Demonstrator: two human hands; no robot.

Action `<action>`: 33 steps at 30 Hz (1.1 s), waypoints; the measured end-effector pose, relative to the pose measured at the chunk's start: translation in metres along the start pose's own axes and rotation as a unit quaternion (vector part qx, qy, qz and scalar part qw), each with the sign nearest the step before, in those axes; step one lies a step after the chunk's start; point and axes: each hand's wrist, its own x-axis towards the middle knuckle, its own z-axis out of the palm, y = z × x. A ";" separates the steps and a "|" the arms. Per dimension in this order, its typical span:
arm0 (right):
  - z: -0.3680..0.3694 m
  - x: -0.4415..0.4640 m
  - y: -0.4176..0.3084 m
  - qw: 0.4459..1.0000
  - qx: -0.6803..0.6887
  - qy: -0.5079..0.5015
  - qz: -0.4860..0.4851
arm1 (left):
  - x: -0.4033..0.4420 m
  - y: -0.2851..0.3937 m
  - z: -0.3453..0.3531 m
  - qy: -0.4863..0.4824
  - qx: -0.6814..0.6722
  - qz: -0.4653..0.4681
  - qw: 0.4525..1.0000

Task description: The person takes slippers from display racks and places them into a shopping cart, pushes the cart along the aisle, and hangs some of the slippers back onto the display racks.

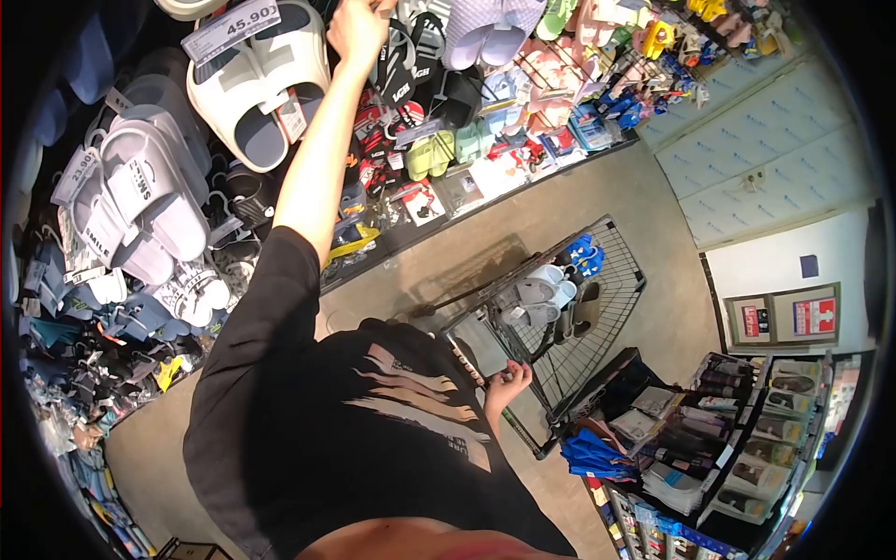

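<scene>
My left hand (357, 35) reaches up to the slipper display at the top edge, its fingers closed. What they hold is cut off by the frame. Beside it hang a pair of cream slippers (229, 93) under a price tag (233, 28) and black flip-flops (397, 65). My right hand (509, 381) is over the handle end of a shopping cart (616, 271), fingers loosely curled and nothing visible in them. In the cart lie grey slippers (534, 303), brown-olive slippers (585, 310) and a blue patterned pair (586, 254).
Grey slippers (154, 187) hang in rows at the left, and lilac ones (490, 33) at the top. A rack of packaged goods (728, 429) stands at the lower right near the cart. White panels (765, 140) line the far side beyond the floor (635, 201).
</scene>
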 end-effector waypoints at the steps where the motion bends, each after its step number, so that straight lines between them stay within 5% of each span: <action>1: -0.001 0.000 0.002 1.000 -0.001 -0.005 0.012 | -0.001 -0.009 0.006 0.040 -0.015 0.093 0.995; 2: 0.000 0.001 0.008 1.000 -0.003 -0.003 0.009 | -0.007 0.008 -0.010 -0.011 0.016 0.089 0.996; 4: 0.003 0.001 0.010 1.000 0.012 0.023 -0.001 | -0.040 0.044 -0.032 0.137 0.071 0.214 0.965; 7: 0.004 0.000 0.005 0.999 0.035 0.025 0.033 | -0.050 0.028 -0.030 0.105 0.091 0.192 0.972; 9: 0.009 -0.001 0.020 0.999 0.025 0.043 -0.006 | -0.027 -0.015 -0.013 0.132 0.128 0.331 0.926; 10: 0.008 -0.002 0.016 0.999 0.017 0.033 0.026 | -0.025 -0.032 -0.001 0.096 0.147 0.271 0.947; 12: 0.005 0.002 0.009 0.999 -0.023 0.027 0.016 | -0.043 -0.003 -0.013 0.124 0.163 0.328 0.922; 16: 0.006 0.006 -0.002 0.998 -0.007 0.016 0.063 | -0.156 0.048 -0.034 -0.041 -0.087 0.317 0.943; 17: 0.006 0.005 -0.003 0.998 -0.010 0.018 0.068 | -0.186 0.052 -0.049 -0.244 -0.044 0.296 0.923; 18: 0.006 0.006 -0.006 0.997 0.002 0.012 0.075 | -0.264 0.017 -0.024 -0.277 -0.184 0.215 0.918; 19: 0.005 0.008 -0.008 0.997 0.013 0.004 0.081 | -0.340 0.004 -0.019 -0.396 -0.188 0.095 0.894; 20: 0.004 0.009 -0.008 0.997 0.011 0.001 0.081 | -0.361 0.036 -0.036 -0.465 -0.149 0.225 0.843; 21: 0.002 0.009 -0.007 0.996 0.021 -0.002 0.087 | -0.396 0.040 -0.046 -0.601 -0.208 0.166 0.754; 23: 0.004 0.011 0.008 0.998 0.026 -0.008 0.059 | -0.468 0.021 -0.054 -0.594 -0.299 0.278 0.693; 26: -0.008 0.041 0.014 0.986 0.119 -0.071 0.087 | -0.512 0.018 -0.074 -0.657 -0.275 0.269 0.648; 30: -0.028 0.104 0.038 0.988 0.117 -0.094 0.030 | -0.556 0.014 -0.089 -0.633 -0.113 0.326 0.693; 33: -0.044 0.153 0.069 0.962 0.124 -0.178 0.167 | -0.545 0.019 -0.087 -0.602 -0.156 0.321 0.714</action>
